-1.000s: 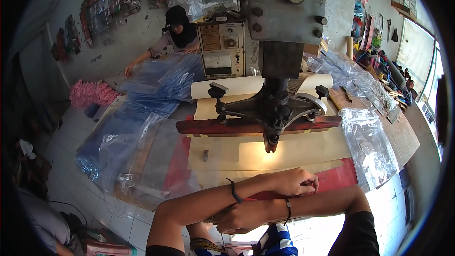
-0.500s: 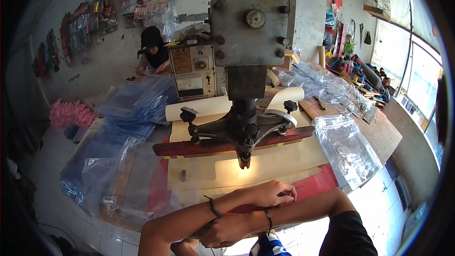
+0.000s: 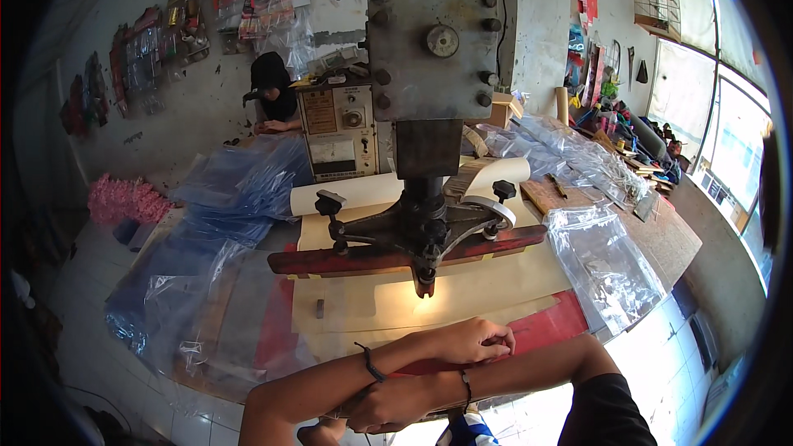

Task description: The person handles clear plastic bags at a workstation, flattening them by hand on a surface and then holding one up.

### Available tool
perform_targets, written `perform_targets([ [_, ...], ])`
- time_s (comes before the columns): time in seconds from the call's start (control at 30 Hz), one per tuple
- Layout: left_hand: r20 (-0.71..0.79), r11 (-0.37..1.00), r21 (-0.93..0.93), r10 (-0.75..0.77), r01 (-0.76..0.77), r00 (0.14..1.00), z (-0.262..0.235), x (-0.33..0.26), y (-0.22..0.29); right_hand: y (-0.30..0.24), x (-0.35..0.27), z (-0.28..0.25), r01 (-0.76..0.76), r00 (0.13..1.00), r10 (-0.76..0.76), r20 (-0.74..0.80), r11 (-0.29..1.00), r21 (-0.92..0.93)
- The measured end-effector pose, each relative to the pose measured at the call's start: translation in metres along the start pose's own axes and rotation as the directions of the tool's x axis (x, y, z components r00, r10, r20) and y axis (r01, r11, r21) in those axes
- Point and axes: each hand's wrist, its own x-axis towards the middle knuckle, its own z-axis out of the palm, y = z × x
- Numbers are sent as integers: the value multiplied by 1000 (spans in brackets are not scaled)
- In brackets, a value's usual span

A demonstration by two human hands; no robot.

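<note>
My forearms lie crossed at the near edge of the worktable. My left hand (image 3: 472, 340) reaches to the right over the red mat (image 3: 552, 321), its fingers curled in, with nothing seen in them. Under my left forearm, my right hand (image 3: 395, 403) points left with bent fingers; their tips are hidden, so what they hold, if anything, does not show. Just beyond my hands lies a cream sheet (image 3: 462, 287). Above it hangs a machine's press head with a long dark-red bar (image 3: 347, 261), lit by a small lamp glow. A small grey metal block (image 3: 320, 308) rests on the sheet.
Blue clear plastic sheets (image 3: 239, 190) pile up at left, and clear plastic bags (image 3: 607, 260) lie at right. A control box (image 3: 337, 132) stands behind the press. At the back left sits another person (image 3: 277, 95). A pink heap (image 3: 125, 201) is at far left.
My view has tilted up slightly, so the background sits a little lower. Both my hands stay in place. The person at the back has lowered their head and brought their hands together.
</note>
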Motion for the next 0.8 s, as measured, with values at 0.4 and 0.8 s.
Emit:
perform_targets([
  [0.4, -34, 998, 26, 61, -60, 998, 2, 1, -4, 5, -2, 6, -22, 999, 22, 26, 999, 22],
  [0.8, 7, 997, 73, 18, -18, 1000, 1, 2, -2, 5, -4, 8, -6, 999, 5, 40, 1000, 3],
])
